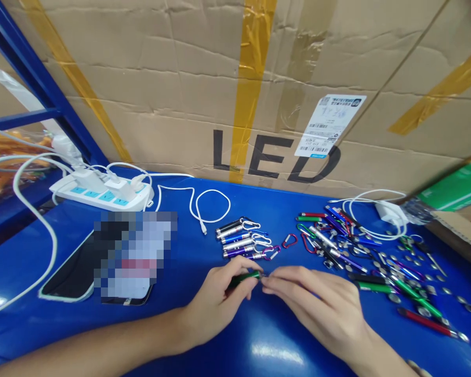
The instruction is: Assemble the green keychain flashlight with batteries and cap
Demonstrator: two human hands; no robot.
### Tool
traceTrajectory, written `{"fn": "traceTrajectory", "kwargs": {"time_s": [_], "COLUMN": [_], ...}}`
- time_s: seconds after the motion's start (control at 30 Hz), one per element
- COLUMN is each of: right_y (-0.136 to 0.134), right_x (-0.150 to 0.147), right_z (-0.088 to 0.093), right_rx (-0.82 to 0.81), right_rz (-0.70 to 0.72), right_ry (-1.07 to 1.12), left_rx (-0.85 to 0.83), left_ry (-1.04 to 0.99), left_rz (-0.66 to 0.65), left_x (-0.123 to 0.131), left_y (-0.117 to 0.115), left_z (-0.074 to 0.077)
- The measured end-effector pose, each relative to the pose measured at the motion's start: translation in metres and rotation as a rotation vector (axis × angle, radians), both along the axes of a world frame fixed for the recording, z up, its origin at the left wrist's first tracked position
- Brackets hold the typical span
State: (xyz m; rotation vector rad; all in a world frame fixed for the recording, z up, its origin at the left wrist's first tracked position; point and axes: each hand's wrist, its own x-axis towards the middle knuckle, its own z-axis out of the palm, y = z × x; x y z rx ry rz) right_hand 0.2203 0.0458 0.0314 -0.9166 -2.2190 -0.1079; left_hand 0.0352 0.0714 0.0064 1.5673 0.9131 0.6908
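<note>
My left hand (230,296) is closed around a small green metal flashlight tube (250,276), its end pointing right. The fingertips of my right hand (317,298) are pinched together at that end, on a small piece mostly hidden by the fingers. Just beyond my left hand lies a row of several small flashlights (235,243) in black, blue, silver and purple, with carabiner clips at their right ends. A loose red carabiner (289,241) rests to the right of the row.
Loose coloured tubes (416,296), clips and button cells spread across the right of the blue table (204,345). Phones (68,269), a power strip (102,196) and white cables are at left. A large cardboard box (172,94) stands behind. A white charger (390,213) sits at far right.
</note>
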Motion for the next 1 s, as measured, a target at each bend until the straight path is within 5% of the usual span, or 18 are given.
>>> {"fn": "traceTrajectory", "kwargs": {"time_s": [0.47,0.83,1.0], "right_y": [-0.007,0.008,0.008], "right_x": [0.009,-0.001,0.004], "right_z": [0.006,-0.004,-0.001], "right_rx": [0.059,-0.181,-0.190], "right_rz": [0.043,-0.032,0.051], "right_ry": [-0.151,0.274,0.182], "left_rx": [0.030,0.062,0.023], "left_ry": [0.024,-0.013,-0.008], "left_rz": [-0.031,0.155,0.200], "left_x": [-0.002,-0.001,-0.001], "left_y": [0.000,0.001,0.001], "left_z": [0.000,-0.001,0.000]}}
